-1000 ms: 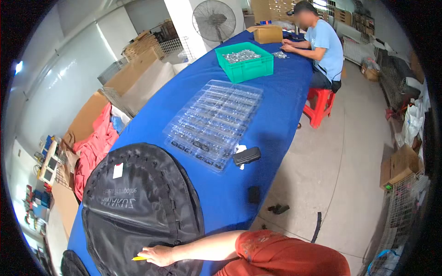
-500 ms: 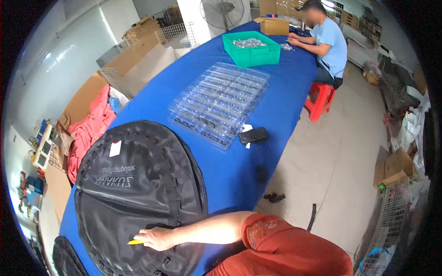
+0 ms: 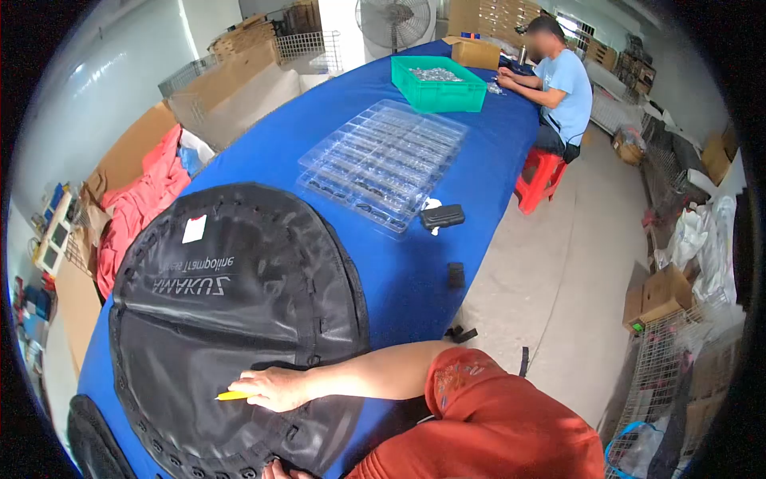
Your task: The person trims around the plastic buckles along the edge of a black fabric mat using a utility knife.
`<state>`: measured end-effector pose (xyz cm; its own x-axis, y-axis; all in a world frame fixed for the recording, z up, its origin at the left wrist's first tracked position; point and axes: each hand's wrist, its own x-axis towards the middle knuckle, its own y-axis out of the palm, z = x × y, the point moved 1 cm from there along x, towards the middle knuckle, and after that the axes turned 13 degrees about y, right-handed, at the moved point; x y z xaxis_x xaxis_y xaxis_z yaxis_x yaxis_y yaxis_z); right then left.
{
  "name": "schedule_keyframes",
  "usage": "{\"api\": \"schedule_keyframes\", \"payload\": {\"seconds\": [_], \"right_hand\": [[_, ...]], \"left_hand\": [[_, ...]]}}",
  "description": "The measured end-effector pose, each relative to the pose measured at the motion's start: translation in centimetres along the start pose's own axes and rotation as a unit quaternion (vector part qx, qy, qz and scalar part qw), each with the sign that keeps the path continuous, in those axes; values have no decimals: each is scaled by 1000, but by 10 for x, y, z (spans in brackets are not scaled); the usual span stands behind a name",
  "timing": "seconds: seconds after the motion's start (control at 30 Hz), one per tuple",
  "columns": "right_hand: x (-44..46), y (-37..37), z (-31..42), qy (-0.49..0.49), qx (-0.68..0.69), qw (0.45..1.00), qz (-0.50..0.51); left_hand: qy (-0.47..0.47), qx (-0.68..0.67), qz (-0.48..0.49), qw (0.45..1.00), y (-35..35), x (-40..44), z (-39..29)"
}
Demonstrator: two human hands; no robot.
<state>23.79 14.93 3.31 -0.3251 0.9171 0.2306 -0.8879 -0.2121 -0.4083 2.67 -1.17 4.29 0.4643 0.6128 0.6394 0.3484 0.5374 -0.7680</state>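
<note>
A round black trampoline mat (image 3: 199, 343) with printed lettering and a white label (image 3: 194, 229) lies on the blue-covered table (image 3: 399, 295). Loops or fittings line its rim. Above its lower half, my right hand (image 3: 275, 389) is closed around a slim yellow tool (image 3: 233, 395) that points left; its exact kind is unclear. At the bottom frame edge, the fingertips of my left hand (image 3: 279, 469) are at the mat's near rim, seemingly gripping it. The rest of that hand is cut off.
Clear compartment trays (image 3: 383, 164) lie beyond the mat, beside a black case (image 3: 442, 216). A green bin (image 3: 439, 94) of small parts stands farther back. Another person (image 3: 566, 88) sits on a red stool (image 3: 540, 180). Another black mat (image 3: 96, 439) lies lower left.
My left hand has come into view at the mat's near rim. The camera view has shifted. My right hand keeps the yellow tool over nearly the same part of the mat.
</note>
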Motion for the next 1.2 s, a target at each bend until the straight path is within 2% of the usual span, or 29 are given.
{"api": "schedule_keyframes", "payload": {"seconds": [0.17, 0.23, 0.63, 1.2], "right_hand": [[0, 2, -4, 15, 3, 1000, 6], [0, 3, -7, -22, -11, 999, -21], [0, 1, -7, -17, -4, 1000, 6], [1, 2, -6, -20, -17, 1000, 8]], "left_hand": [[2, -9, -14, 1000, 3, 0, 0], [-4, -18, -29, 999, 2, 3, -2], [-14, -10, -27, 999, 3, 1, -5], [-40, 15, 10, 999, -3, 1, -7]]}}
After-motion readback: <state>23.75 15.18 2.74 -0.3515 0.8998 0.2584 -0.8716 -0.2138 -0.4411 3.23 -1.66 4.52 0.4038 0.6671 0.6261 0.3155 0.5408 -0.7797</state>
